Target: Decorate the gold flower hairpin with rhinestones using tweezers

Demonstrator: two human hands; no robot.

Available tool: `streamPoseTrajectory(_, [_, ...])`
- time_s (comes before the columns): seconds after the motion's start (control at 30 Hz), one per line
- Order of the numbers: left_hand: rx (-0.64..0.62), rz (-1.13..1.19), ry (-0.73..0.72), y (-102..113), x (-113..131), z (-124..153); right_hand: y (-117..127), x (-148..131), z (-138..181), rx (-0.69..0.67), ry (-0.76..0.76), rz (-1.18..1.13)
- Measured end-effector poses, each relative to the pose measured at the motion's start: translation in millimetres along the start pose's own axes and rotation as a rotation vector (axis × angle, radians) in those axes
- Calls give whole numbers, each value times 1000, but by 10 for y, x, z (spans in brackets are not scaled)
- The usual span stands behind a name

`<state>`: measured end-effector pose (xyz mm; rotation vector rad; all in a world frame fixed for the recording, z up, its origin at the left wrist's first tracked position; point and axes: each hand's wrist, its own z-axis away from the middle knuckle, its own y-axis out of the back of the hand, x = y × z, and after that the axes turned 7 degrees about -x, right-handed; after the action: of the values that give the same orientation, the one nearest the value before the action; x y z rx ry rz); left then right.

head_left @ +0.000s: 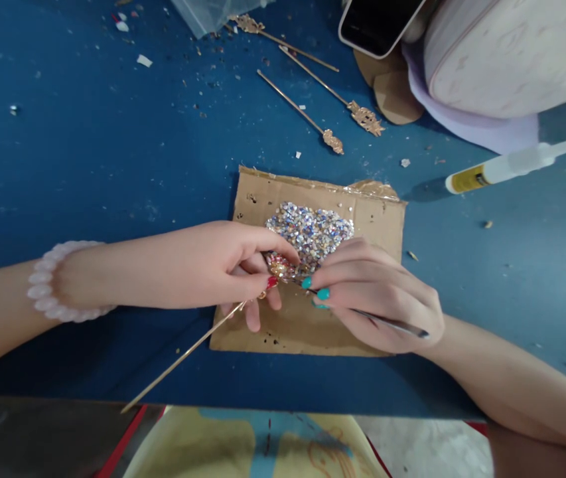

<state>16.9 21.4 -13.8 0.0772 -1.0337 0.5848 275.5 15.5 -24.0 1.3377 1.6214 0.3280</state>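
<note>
My left hand (203, 265) pinches the ornate head of a gold hair stick (183, 358), whose thin shaft slants down to the lower left. My right hand (377, 299) is closed on a slim dark tool (392, 323), its tip at the stick's head. Both hands rest on a piece of brown cardboard (382, 219) that carries a heap of small shiny rhinestones (312, 229), just beyond my fingertips. A pale bead bracelet (44, 285) circles my left wrist.
Three more gold hair sticks (307, 116) lie on the blue table (88, 153) beyond the cardboard. A glue syringe (511, 164) lies at the right. A phone (377, 23), a pale pouch (506, 53) and cardboard discs (392, 93) sit at the top right; a clear bag (203, 13) is at the top.
</note>
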Motion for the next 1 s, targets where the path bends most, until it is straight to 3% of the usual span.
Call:
streamPoseTrajectory(0.67, [-8,-64,61,2,86,13,6,3,-2,2,3,-1])
streamPoseTrajectory(1.0, [7,-12,-2,0,1,-10,6,17,2,-2,13,-18])
